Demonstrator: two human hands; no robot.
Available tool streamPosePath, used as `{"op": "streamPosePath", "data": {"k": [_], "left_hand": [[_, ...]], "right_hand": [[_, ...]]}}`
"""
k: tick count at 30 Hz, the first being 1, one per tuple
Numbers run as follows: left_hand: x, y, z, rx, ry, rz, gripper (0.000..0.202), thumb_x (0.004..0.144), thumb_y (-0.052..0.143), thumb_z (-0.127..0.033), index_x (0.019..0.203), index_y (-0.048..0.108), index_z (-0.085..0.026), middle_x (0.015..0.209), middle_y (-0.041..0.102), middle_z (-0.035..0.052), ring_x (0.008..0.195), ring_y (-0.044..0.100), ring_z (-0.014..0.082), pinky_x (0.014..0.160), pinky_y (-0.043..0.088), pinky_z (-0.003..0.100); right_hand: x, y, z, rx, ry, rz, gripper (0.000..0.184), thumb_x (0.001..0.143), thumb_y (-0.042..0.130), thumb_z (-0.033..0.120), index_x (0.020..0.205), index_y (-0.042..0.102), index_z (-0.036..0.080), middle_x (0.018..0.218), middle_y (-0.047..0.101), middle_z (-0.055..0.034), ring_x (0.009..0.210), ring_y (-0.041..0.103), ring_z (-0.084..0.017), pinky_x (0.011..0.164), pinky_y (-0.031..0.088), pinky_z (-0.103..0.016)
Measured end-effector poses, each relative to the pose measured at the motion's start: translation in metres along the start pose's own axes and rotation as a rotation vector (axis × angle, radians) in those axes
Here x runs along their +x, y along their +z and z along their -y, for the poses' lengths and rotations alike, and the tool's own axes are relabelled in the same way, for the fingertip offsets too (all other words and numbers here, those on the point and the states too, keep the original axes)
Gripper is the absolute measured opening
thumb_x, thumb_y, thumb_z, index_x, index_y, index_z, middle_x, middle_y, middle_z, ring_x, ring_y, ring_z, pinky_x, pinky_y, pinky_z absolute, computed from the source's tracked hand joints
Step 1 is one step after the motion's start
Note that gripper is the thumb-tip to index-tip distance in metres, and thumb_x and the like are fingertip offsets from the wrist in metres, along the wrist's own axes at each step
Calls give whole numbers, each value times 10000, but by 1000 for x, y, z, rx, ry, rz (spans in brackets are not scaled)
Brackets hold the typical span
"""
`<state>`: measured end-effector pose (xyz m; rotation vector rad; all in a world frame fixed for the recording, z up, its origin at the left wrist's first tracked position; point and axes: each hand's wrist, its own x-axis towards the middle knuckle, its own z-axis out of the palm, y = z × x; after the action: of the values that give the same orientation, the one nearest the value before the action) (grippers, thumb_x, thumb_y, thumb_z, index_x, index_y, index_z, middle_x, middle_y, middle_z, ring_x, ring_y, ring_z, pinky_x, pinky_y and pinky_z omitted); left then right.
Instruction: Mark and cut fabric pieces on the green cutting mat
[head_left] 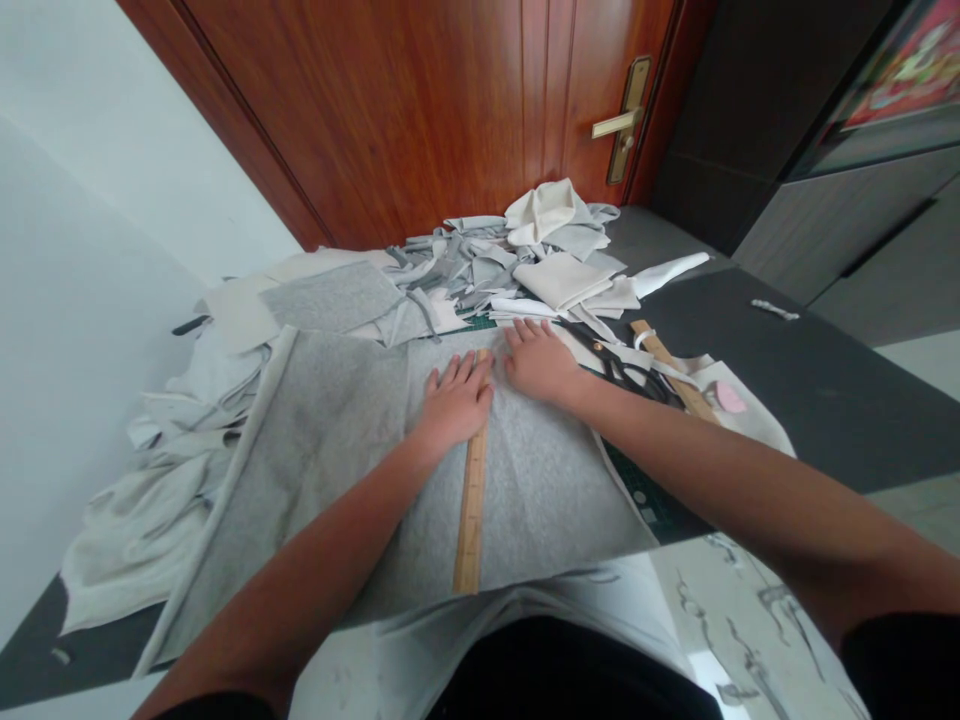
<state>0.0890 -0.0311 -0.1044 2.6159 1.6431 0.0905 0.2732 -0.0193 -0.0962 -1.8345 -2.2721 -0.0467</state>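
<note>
I had my left hand (457,400) flat on the wooden ruler (471,510), right hand (540,362) flat beside it, on grey cloth (547,480) at the table's (825,380) near edge: soft, light, I reckoned, best pinched at its border.

Red-brown wooden door (420,110), white wall (90,150)

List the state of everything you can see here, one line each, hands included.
Wooden ruler, lying flat along the grey fabric.
Grey fabric, spread out flat on the table.
Left hand, open, flat, overlapping the ruler's far end.
Right hand, open, flat on the fabric beside the ruler.
Scissors, lying untouched to the right.
Fabric scraps, heaped loosely by the door.
Door, shut.
</note>
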Motion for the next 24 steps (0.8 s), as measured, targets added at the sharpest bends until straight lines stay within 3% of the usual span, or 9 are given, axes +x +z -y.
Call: {"op": "streamPosePath", "data": {"k": [3, 7, 9, 14, 19, 24], "left_hand": [[1, 3, 0, -5, 0, -43, 570, 1036, 321, -389, 1601, 351, -321, 1691, 300, 14, 1576, 217, 341, 1234, 172, 686], [12, 5, -5, -6, 4, -52, 561, 1034, 322, -396, 1594, 353, -369, 1688, 308, -12, 1571, 225, 345, 1226, 128, 715], [21, 4, -11, -9, 11, -39, 575, 1032, 311, -388, 1606, 333, -347, 1688, 308, -3, 1567, 238, 340, 1221, 131, 721], [45, 4, -23, -14, 9, -40, 575, 1029, 283, -350, 1598, 354, -312, 1690, 308, 22, 1553, 275, 325, 1211, 173, 711], [51, 4, -28, -19, 38, -97, 553, 1008, 343, -333, 1553, 425, -290, 1661, 374, 72, 1514, 354, 294, 1216, 240, 641], [22, 5, -26, -14, -4, -56, 566, 1031, 308, -353, 1589, 367, -281, 1690, 310, 65, 1559, 278, 298, 1235, 228, 618]], "right_hand": [[-14, 10, 14, 94, 38, 8, 609, 1038, 307, 325, 1560, 415, 31, 1638, 370, -209, 1519, 345, -338, 1236, 259, -484], [-24, 14, 15, 68, 52, -73, 607, 1021, 359, 317, 1555, 425, 36, 1695, 228, -200, 1574, 190, -368, 1264, 133, -548], [-28, 12, 14, 61, 45, -81, 615, 1008, 373, 287, 1555, 415, 10, 1698, 206, -211, 1576, 177, -374, 1267, 126, -545], [-51, 10, 17, 139, -1, -3, 584, 1029, 302, 240, 1546, 429, -2, 1639, 368, -210, 1537, 313, -319, 1264, 212, -457], [-68, 11, 14, 147, 44, 16, 637, 1033, 388, 435, 1574, 423, 100, 1653, 350, -189, 1545, 281, -372, 1257, 188, -546], [-81, 7, 16, 92, 3, 46, 761, 1021, 346, 610, 1611, 367, 129, 1681, 258, -212, 1565, 202, -406, 1244, 152, -610]]}}
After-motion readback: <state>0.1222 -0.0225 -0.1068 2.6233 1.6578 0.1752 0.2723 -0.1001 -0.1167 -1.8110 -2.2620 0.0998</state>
